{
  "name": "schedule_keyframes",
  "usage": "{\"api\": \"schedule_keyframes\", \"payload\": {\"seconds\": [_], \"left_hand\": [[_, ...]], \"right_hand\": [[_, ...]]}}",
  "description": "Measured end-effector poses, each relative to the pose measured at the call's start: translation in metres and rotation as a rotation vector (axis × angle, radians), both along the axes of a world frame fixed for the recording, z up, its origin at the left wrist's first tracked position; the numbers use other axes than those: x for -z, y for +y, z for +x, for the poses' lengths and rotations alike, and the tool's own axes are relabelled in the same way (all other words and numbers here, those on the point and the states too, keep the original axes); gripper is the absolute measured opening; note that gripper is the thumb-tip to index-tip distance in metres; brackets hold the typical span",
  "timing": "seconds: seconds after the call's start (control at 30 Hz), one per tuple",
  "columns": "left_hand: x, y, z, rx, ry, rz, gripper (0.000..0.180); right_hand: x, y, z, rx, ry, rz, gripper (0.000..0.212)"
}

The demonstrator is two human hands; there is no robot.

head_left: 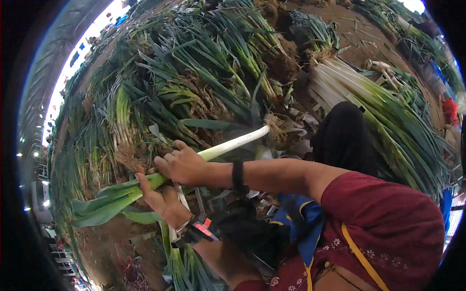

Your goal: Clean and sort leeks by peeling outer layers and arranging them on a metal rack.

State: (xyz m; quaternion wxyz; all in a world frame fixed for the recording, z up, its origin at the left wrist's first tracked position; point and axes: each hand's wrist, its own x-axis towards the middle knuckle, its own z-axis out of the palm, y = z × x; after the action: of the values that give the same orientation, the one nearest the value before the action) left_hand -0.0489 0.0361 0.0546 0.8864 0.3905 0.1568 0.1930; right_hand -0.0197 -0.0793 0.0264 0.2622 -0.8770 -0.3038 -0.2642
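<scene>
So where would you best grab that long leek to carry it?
Probably at the firm pale stalk of the leek, just above where it turns green, coming from above as the right hand does. The stalk is round and stiff there, while the floppy green leaves bend away; the left hand supports them from below.

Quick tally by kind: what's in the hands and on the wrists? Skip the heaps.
leek, held: 1
Hands on it: 2 (left hand, right hand)
Wrist items: 2 (black band on the right, black and red wrist device on the left)
Total: 5
</scene>
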Motion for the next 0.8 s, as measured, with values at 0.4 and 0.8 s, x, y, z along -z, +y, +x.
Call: {"api": "schedule_keyframes", "payload": {"seconds": [0.4,0.8], "left_hand": [[0.017,0.032,-0.006,-0.099,-0.007,-0.059,0.028],[0.006,0.076,-0.018,-0.212,-0.121,-0.004,0.024]], "right_hand": [[0.1,-0.144,0.028,0.058,0.027,0.005,0.029],[0.082,-0.27,0.042,0.44,0.291,0.057,0.021]]}}
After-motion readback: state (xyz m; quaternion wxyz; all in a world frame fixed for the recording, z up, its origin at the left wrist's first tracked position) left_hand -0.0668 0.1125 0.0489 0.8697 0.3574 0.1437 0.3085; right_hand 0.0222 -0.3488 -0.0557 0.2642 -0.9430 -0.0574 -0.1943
